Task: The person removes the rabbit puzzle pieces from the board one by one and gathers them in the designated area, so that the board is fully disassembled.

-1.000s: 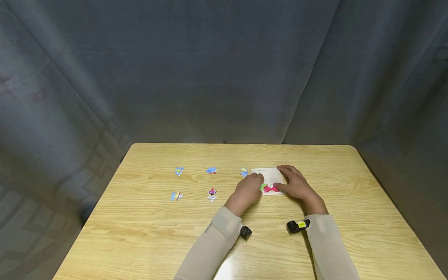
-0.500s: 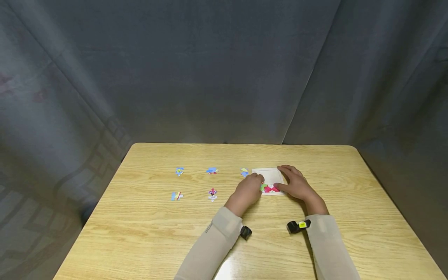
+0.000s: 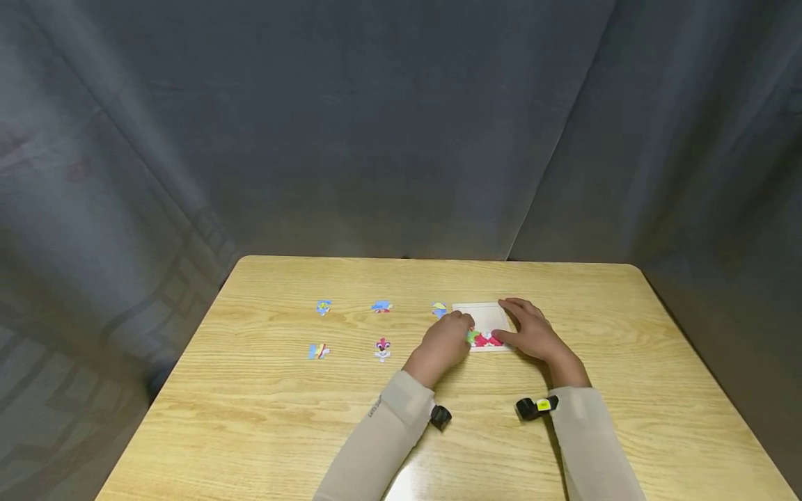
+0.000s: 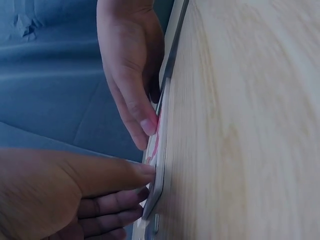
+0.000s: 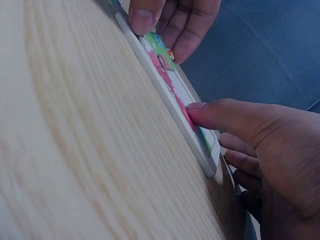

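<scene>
My left hand (image 3: 443, 342) sits at the left edge of the white puzzle tray (image 3: 485, 314), thumb on the tray's near rim and the other fingers (image 5: 186, 30) loosely curled over the green piece (image 3: 471, 336) in its near-left corner (whether they pinch it or only press it, I cannot tell). My right hand (image 3: 531, 329) lies along the tray's right edge, fingers nearly straight and spread, the thumb (image 5: 220, 114) pressing flat on the red piece (image 3: 486, 339) set along the tray's near side; it grips nothing. The tray lies flat on the table (image 3: 263, 410), right of centre, its far half showing bare white.

Five loose pieces lie to the left of the tray, well apart from each other: three in a far row (image 3: 323, 307) (image 3: 381, 306) (image 3: 439, 308), the rightmost just beside the tray's far-left corner, and two in a near row (image 3: 317, 351) (image 3: 382, 348). Open wood runs along the near edge and to the right of my right hand. A dark curtain (image 3: 401, 125) hangs behind the far edge.
</scene>
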Demonstrator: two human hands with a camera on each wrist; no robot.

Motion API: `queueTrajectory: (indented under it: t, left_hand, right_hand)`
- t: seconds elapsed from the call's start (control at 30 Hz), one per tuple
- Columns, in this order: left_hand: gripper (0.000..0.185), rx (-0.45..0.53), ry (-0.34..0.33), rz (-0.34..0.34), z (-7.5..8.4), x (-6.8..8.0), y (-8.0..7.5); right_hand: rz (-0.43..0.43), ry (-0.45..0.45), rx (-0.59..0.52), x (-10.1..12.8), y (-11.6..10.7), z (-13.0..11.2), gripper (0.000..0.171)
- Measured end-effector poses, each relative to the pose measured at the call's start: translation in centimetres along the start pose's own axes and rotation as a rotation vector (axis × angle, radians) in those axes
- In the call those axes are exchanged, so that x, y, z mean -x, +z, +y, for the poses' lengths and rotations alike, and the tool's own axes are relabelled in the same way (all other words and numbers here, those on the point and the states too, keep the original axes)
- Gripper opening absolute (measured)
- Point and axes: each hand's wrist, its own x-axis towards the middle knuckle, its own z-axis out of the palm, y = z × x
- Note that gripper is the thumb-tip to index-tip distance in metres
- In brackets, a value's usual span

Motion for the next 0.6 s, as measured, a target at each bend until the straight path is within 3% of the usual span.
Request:
queueTrajectory:
  t: [0.33, 0.6]
  left_hand:
    - [0.037, 0.100, -0.016, -0.029, -0.8, -0.5, 0.0]
    - [0.041, 0.147, -0.026, -0.004, -1.1, -0.1, -0.7]
  right_hand:
    - [0.000, 0.001, -0.014, 0.2, -0.3, -0.1, 0.077]
    - [-0.006, 0.002, -0.014, 0.1, 0.1, 0.3, 0.078]
